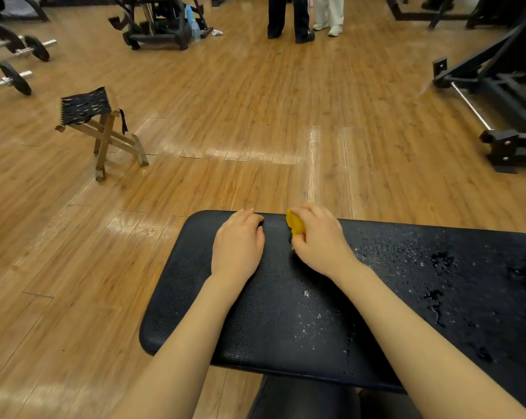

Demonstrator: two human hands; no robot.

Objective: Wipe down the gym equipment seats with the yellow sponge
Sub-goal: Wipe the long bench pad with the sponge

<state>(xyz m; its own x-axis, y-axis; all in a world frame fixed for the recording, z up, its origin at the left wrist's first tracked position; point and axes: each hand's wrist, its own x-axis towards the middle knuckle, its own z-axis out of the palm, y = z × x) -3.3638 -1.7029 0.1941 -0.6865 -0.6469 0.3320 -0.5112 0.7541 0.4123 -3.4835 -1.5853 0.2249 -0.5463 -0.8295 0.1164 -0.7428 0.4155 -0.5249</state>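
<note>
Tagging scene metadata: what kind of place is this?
Almost certainly a gym: barbells with black plates lie on the wood floor, black weight machines stand around, and the hands work on a padded black bench.

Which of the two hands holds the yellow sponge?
The right hand grips the yellow sponge; the left hand only rests on the black seat.
</note>
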